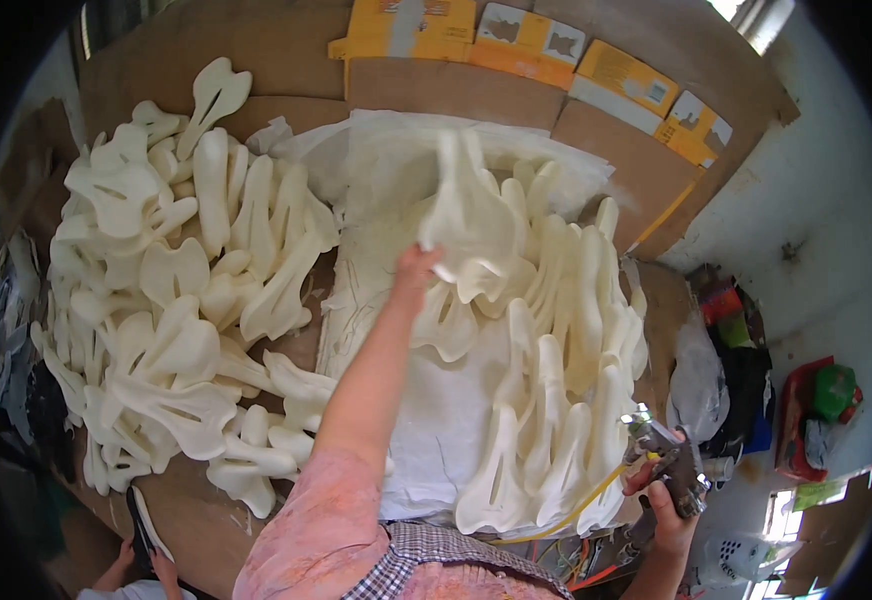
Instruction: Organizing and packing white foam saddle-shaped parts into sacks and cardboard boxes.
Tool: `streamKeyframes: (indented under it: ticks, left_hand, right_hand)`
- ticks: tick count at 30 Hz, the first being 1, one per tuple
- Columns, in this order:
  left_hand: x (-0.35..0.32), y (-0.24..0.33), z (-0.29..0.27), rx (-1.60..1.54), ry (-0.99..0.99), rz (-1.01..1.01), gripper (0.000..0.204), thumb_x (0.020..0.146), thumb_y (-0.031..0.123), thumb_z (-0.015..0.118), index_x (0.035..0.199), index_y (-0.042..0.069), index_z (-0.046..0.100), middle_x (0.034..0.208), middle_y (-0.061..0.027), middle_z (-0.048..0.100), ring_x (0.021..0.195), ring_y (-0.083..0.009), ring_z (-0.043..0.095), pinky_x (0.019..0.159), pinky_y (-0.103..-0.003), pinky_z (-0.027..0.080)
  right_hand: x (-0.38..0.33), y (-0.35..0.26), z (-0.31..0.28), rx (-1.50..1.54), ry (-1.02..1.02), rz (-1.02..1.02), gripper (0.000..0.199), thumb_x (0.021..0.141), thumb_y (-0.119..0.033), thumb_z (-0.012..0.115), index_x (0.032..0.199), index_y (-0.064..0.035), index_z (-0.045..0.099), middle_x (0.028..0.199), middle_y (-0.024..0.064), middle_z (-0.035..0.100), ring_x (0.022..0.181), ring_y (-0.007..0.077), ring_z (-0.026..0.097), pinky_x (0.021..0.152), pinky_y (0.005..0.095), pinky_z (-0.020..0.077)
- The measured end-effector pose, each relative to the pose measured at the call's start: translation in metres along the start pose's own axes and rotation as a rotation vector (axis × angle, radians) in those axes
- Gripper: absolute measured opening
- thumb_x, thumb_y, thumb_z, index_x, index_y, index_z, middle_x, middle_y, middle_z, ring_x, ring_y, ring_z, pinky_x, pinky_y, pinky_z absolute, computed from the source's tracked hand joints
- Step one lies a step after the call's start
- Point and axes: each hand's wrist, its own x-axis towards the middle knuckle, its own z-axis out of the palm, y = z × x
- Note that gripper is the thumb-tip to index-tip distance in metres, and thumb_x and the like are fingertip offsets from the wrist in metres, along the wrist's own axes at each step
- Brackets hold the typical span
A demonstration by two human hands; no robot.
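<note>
My left hand (417, 266) reaches forward and grips a cream foam saddle-shaped pad (469, 215), lifted and blurred above the white-covered work surface (436, 440). At the lower right, my right hand (664, 497) holds a metal spray gun (664, 452) with a yellow hose (581, 508) trailing down from it. The gun's nozzle points toward a row of several cream foam pads (556, 400) lying overlapped on the white sheet. My left forearm is bare, with a pink sleeve at the shoulder.
A large heap of the same foam pads (166, 300) covers the brown table on the left. Flattened cardboard boxes (556, 60) lean at the back. Another person's hands (146, 565) hold a dark object at the bottom left. Bags and clutter (756, 390) sit on the floor at right.
</note>
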Motion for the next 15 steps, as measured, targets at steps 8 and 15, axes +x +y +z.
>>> streamKeyframes:
  ticks: [8, 15]
  left_hand:
    - [-0.01, -0.024, 0.042, 0.418, 0.076, 0.261, 0.035, 0.071, 0.017, 0.072, 0.101, 0.004, 0.059, 0.091, -0.0049, 0.06, 0.079, -0.0155, 0.055, 0.072, -0.029, 0.046]
    - [-0.1, 0.171, -0.114, -0.356, 0.594, 0.657, 0.051, 0.083, 0.029, 0.058, 0.125, 0.013, 0.034, 0.112, -0.0072, 0.047, 0.095, -0.0176, 0.048, 0.083, -0.038, 0.043]
  right_hand:
    - [-0.012, 0.021, -0.001, -0.136, -0.166, 0.161, 0.031, 0.084, -0.018, 0.06, 0.107, 0.0013, 0.054, 0.097, 0.0119, 0.061, 0.082, 0.0179, 0.056, 0.076, 0.0299, 0.0447]
    - [-0.003, 0.035, 0.01, -0.074, -0.309, 0.12, 0.064, 0.076, -0.014, 0.067, 0.129, 0.0044, 0.037, 0.088, 0.0108, 0.057, 0.074, 0.0167, 0.057, 0.069, 0.0292, 0.0469]
